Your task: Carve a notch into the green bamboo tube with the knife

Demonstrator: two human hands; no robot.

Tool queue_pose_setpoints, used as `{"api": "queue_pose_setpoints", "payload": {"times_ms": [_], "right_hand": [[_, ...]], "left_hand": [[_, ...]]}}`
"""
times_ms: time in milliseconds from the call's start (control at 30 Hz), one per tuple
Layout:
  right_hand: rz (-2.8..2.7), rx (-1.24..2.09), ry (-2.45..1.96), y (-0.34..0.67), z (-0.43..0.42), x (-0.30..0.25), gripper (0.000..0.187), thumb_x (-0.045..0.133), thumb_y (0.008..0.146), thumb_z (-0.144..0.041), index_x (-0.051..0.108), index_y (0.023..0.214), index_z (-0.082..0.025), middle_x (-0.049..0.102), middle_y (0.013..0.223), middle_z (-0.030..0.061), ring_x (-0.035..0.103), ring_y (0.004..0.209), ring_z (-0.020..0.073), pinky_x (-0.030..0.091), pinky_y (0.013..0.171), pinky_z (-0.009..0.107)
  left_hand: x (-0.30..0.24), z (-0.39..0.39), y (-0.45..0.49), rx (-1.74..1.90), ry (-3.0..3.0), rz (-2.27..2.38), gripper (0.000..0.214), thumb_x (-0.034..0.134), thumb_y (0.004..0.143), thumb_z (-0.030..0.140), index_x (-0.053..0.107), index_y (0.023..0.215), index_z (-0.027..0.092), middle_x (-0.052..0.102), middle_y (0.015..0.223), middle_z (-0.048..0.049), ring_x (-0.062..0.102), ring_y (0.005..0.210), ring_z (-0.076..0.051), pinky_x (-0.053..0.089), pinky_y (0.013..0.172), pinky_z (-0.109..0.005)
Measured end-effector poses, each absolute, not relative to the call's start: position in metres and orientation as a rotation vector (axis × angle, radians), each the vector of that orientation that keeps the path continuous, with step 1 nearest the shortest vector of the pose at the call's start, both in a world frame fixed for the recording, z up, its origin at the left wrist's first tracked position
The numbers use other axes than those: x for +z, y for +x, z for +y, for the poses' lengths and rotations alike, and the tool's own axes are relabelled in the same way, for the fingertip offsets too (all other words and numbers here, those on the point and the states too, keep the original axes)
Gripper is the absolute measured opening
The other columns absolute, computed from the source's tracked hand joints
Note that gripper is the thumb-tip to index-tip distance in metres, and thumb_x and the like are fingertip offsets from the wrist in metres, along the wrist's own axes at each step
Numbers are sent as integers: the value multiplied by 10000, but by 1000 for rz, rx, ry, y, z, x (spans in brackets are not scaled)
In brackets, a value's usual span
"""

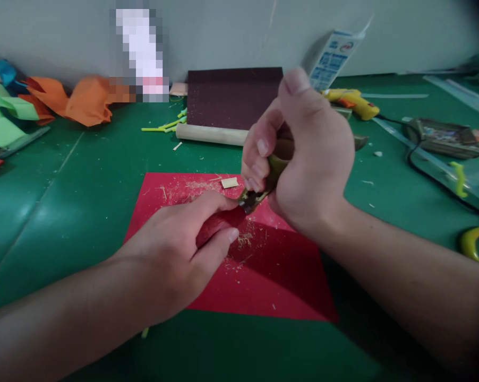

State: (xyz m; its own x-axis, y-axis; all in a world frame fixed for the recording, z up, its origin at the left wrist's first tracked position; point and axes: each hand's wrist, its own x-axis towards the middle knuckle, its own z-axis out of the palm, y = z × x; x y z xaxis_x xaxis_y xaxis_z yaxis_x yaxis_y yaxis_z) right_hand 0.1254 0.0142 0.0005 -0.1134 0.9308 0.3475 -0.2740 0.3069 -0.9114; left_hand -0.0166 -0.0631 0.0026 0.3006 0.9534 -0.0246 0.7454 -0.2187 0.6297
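My left hand (179, 241) is closed around the red handle (217, 227) of a tool, with dark metal (245, 204) at its front end. That metal meets a greenish-brown, hollow piece of bamboo (278, 168); the working tip is hidden, so the tool's exact kind does not show. Curled fingers of my right hand (313, 154) grip the bamboo, its thumb pointing up. Both hands are over a red sheet (263, 286) strewn with fine shavings (245, 239). A small pale bamboo chip (229, 183) lies near the sheet's far edge.
Behind the hands lie a dark brown board (231, 95) and a pale round rod (211, 134). A yellow glue gun (355, 102), its black cord (412, 154) and a yellow handle (472, 244) are at right. Crumpled orange paper (88, 101) sits at left on the green table (64, 212).
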Motion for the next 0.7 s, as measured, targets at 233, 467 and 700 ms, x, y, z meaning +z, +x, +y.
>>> {"api": "queue_pose_setpoints", "payload": {"times_ms": [233,467,700], "right_hand": [[-1279,1196,-624,127,18,-1,488,418,968,-381,442,501,-243,411,451,-20,374,345,132,288,368,321],[-1270,1220,-625,129,20,-1,466,447,948,-392,440,505,-248,395,429,-17,367,348,149,267,368,332],[-1288,1261,-630,127,19,-2,462,479,941,-425,460,511,-255,409,437,-20,372,357,153,277,362,323]], "left_hand": [[1,-60,-21,588,1844,1484,218,529,936,347,621,1129,306,704,1180,25,674,1065,-190,591,837,-300],[10,-59,-29,611,1921,1561,195,570,907,354,655,1079,321,733,1072,48,705,929,-165,584,781,-262],[17,-64,-34,488,2420,1515,280,542,899,317,661,1150,280,741,1091,0,708,924,-206,567,871,-345]]}}
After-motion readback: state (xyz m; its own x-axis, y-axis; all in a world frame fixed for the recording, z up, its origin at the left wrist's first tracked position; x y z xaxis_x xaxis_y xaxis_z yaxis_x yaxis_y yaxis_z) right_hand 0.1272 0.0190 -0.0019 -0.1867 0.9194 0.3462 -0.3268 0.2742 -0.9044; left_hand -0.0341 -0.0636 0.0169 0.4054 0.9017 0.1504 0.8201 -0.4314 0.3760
